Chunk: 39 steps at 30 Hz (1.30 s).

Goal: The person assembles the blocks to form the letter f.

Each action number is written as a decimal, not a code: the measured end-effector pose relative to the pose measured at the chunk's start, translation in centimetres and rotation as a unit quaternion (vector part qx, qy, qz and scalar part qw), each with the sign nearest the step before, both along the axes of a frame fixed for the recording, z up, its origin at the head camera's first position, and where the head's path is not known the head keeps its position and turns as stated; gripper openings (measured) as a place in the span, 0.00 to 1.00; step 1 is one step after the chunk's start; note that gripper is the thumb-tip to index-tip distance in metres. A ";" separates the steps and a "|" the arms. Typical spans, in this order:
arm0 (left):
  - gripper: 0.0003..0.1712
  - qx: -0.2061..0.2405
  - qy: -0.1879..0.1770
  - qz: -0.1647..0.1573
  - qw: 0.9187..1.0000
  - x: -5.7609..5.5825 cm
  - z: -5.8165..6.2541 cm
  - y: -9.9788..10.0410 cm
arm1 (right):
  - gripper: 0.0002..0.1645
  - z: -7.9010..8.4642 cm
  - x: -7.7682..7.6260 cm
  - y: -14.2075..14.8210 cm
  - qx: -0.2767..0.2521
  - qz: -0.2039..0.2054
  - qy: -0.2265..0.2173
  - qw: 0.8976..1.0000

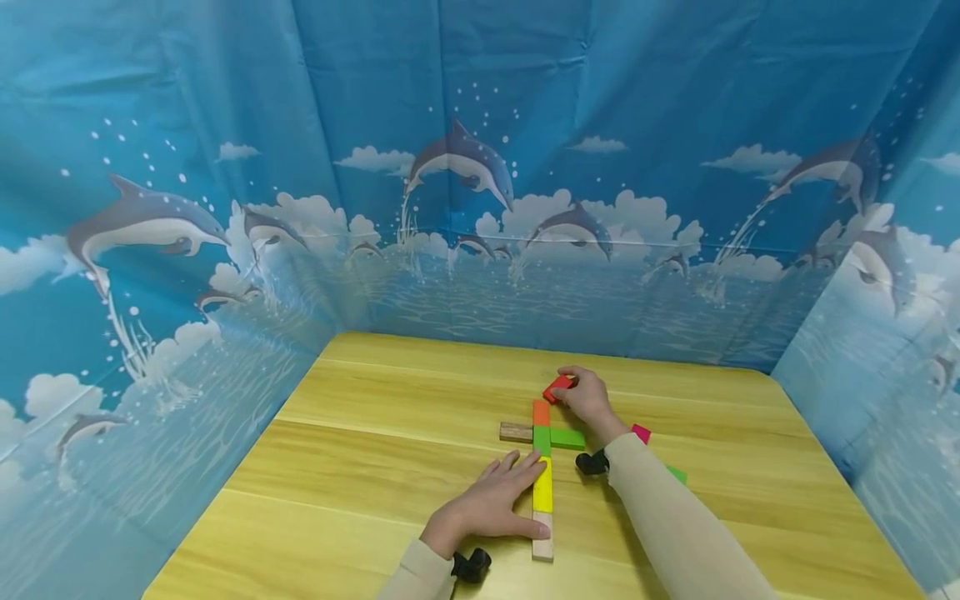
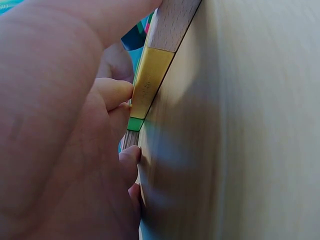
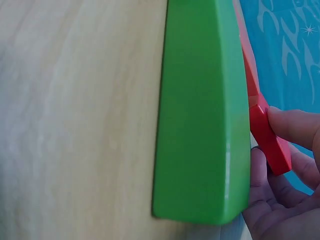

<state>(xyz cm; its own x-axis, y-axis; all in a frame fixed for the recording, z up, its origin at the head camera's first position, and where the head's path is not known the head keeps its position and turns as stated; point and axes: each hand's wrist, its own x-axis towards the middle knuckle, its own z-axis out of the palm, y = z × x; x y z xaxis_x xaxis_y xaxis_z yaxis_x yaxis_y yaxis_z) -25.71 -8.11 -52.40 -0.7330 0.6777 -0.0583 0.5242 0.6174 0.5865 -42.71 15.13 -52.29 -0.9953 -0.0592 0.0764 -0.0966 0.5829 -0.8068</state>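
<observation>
The right hand (image 1: 588,400) pinches a red rectangular block (image 1: 558,387), set at an angle just beyond the orange block (image 1: 541,412). Nearer than that hand, a green row block (image 1: 542,442) sits between a brown wood-grain block (image 1: 516,432) and a green side block (image 1: 570,438). The left hand (image 1: 495,500) lies with fingers spread, its thumb on a pale wooden block (image 1: 542,548), its index fingertip by a yellow block (image 1: 542,490), both along its right side

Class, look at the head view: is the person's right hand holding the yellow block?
No, the right hand pinches the red block, while the yellow block lies on the wood-grain table.
</observation>
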 end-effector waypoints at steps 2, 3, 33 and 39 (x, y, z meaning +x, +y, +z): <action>0.53 0.000 -0.001 0.000 1.000 0.0 0.0 -0.1 | 0.31 -0.1 0.0 -0.1 0.000 -0.001 0.000 1.000; 0.53 0.000 -0.002 -0.001 1.000 0.0 0.0 0.0 | 0.31 -0.1 0.0 -0.1 0.002 0.000 0.001 1.000; 0.53 0.001 -0.006 0.001 1.000 0.1 0.2 0.0 | 0.29 0.2 0.2 -0.8 0.039 0.009 0.008 0.999; 0.53 0.002 -0.008 0.002 1.000 -0.1 0.0 -0.1 | 0.29 0.8 0.3 -0.6 0.014 0.017 0.000 1.000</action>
